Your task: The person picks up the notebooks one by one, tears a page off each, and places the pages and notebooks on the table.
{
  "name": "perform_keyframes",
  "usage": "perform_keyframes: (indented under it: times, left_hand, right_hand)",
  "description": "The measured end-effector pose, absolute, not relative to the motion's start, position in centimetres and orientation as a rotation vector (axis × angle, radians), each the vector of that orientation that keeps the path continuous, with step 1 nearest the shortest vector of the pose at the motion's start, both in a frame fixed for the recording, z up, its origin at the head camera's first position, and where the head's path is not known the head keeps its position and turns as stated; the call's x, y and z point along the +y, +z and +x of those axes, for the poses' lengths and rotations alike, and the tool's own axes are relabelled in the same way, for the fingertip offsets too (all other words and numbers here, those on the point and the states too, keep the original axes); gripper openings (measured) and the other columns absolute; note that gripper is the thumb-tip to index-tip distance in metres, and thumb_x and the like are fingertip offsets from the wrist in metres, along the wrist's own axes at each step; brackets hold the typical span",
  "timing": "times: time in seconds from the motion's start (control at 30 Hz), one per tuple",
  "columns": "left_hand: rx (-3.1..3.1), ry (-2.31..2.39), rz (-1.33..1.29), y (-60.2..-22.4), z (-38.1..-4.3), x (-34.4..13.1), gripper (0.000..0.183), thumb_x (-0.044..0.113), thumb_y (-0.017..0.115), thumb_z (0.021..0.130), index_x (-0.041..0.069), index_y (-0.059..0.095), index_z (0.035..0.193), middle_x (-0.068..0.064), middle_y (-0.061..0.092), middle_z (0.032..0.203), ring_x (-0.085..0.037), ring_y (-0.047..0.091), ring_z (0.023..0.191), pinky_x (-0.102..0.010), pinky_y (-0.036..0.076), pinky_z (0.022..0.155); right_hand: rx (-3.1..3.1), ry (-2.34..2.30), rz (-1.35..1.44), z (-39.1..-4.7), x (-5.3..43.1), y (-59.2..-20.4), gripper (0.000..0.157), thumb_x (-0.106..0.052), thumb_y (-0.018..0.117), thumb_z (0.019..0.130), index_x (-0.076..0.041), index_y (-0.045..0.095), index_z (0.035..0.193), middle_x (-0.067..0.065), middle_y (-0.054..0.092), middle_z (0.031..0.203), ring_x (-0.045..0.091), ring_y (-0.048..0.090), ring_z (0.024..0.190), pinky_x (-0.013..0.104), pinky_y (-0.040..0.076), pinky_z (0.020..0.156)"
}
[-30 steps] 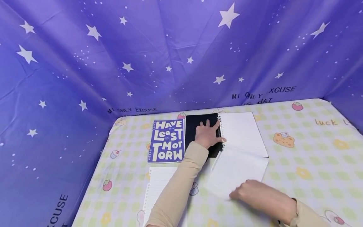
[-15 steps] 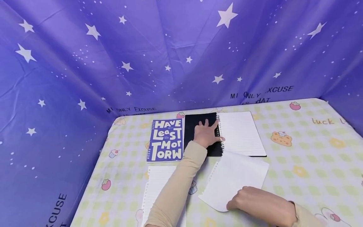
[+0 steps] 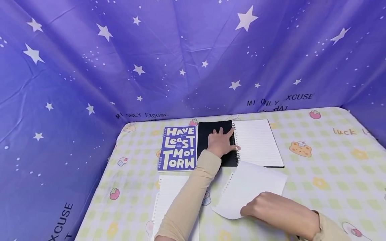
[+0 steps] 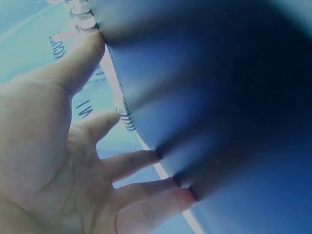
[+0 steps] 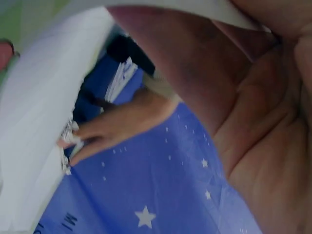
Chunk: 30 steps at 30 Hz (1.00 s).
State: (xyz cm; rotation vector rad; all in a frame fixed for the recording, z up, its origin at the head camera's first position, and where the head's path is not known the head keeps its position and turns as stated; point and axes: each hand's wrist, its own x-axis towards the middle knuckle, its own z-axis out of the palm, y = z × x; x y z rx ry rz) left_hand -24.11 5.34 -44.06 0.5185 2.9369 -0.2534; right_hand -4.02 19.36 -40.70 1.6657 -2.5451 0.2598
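An open spiral notebook (image 3: 257, 142) lies at the back of the table, its black cover folded out to the left and ruled pages on the right. My left hand (image 3: 220, 143) presses on the black cover (image 3: 206, 134) with fingers spread, thumb and index finger at the spiral binding (image 4: 84, 15). In front of the notebook, my right hand (image 3: 268, 208) pinches the near edge of a loose white sheet of paper (image 3: 250, 184). Punched holes run down the sheet's left edge, and its far top corner reaches the bottom of the binding. In the right wrist view the sheet (image 5: 39, 97) bends away from the fingers.
A purple notebook (image 3: 178, 149) with large white lettering lies left of the open one. Below it are ruled sheets with punched holes (image 3: 172, 187), partly hidden under the left sleeve (image 3: 188, 197). A starry purple curtain (image 3: 181, 50) hangs behind the checked tablecloth (image 3: 325, 160).
My right hand has drawn the sheet down off the notebook page toward me, then lifted its near edge slightly. My left hand stays on the cover.
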Motion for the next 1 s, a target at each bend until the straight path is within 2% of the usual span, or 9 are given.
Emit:
perform_keyframes:
  times: [0.2, 0.37, 0.53, 0.63, 0.73, 0.87, 0.93, 1.0]
  left_hand:
    - [2.943, -0.266, 0.537, -44.1, -24.0, 5.8, 0.091, 0.085, 0.042, 0.080, 0.045, 0.013, 0.157, 0.000, 0.035, 0.160, -0.025, 0.042, 0.142, -0.031, 0.050, 0.087]
    - [2.943, -0.271, 0.511, -44.3, -24.0, 5.8, 0.093, 0.086, 0.043, 0.079, 0.045, 0.012, 0.157, 0.001, 0.034, 0.160, -0.025, 0.041, 0.143, -0.030, 0.050, 0.087]
    - [2.919, -0.236, 0.500, -44.1, -23.8, 5.3, 0.089, 0.084, 0.041, 0.081, 0.045, 0.016, 0.157, 0.001, 0.031, 0.162, -0.024, 0.038, 0.145, -0.032, 0.049, 0.095]
    - [2.911, -0.207, 0.491, -43.7, -23.6, 4.6, 0.082, 0.081, 0.042, 0.085, 0.043, 0.024, 0.156, 0.000, 0.033, 0.161, -0.023, 0.037, 0.145, -0.035, 0.048, 0.099]
    - [2.923, -0.148, 0.500, -43.4, -23.5, 4.0, 0.074, 0.074, 0.045, 0.090, 0.039, 0.034, 0.154, 0.000, 0.039, 0.158, -0.022, 0.040, 0.143, -0.038, 0.048, 0.102]
    - [3.001, -0.019, 0.559, -43.2, -23.3, 3.5, 0.055, 0.061, 0.054, 0.095, 0.029, 0.058, 0.140, -0.001, 0.061, 0.136, -0.021, 0.061, 0.121, -0.039, 0.054, 0.091]
    - [3.064, 0.055, 0.596, -43.1, -23.2, 3.4, 0.041, 0.054, 0.058, 0.096, 0.025, 0.070, 0.122, 0.001, 0.071, 0.116, -0.021, 0.068, 0.103, -0.037, 0.057, 0.080]
    - [3.114, 0.126, 0.625, -42.9, -23.1, 3.3, 0.030, 0.048, 0.062, 0.096, 0.022, 0.075, 0.105, 0.001, 0.074, 0.099, -0.021, 0.071, 0.088, -0.036, 0.056, 0.070]
  right_hand:
    - [-2.642, 0.299, 1.707, -2.9, 19.5, -41.1, 0.026, -0.008, 0.074, 0.076, -0.029, 0.060, 0.080, -0.026, 0.053, 0.070, -0.013, 0.032, 0.060, 0.006, 0.027, 0.053]
    - [-2.693, 0.540, 1.752, -2.2, 19.5, -41.5, 0.020, -0.012, 0.073, 0.082, -0.029, 0.061, 0.081, -0.029, 0.055, 0.072, -0.020, 0.034, 0.063, 0.001, 0.028, 0.056]
    - [-2.672, 0.552, 1.736, -2.3, 19.9, -40.8, 0.003, -0.029, 0.068, 0.092, -0.027, 0.065, 0.091, -0.029, 0.059, 0.083, -0.017, 0.042, 0.071, 0.005, 0.035, 0.060]
    - [-2.584, 0.450, 1.699, -2.5, 20.0, -40.1, 0.008, -0.024, 0.069, 0.090, -0.027, 0.065, 0.097, -0.027, 0.060, 0.089, -0.015, 0.046, 0.077, 0.007, 0.038, 0.063]
    - [-2.527, 0.375, 1.617, -2.7, 20.2, -39.3, 0.025, -0.009, 0.072, 0.081, -0.028, 0.063, 0.093, -0.027, 0.055, 0.085, -0.014, 0.042, 0.074, 0.006, 0.035, 0.062]
    - [-2.519, 0.483, 1.465, -2.8, 20.5, -38.2, 0.031, -0.009, 0.075, 0.083, -0.034, 0.057, 0.085, -0.028, 0.042, 0.075, -0.014, 0.032, 0.068, 0.002, 0.028, 0.060]
    - [-2.503, 0.569, 1.407, -2.8, 20.7, -37.7, 0.032, -0.011, 0.075, 0.086, -0.037, 0.055, 0.084, -0.029, 0.038, 0.073, -0.014, 0.029, 0.066, 0.000, 0.027, 0.060]
    - [-2.467, 0.603, 1.392, -2.9, 21.0, -37.2, 0.030, -0.012, 0.075, 0.087, -0.037, 0.058, 0.089, -0.030, 0.041, 0.074, -0.015, 0.030, 0.066, 0.000, 0.028, 0.060]
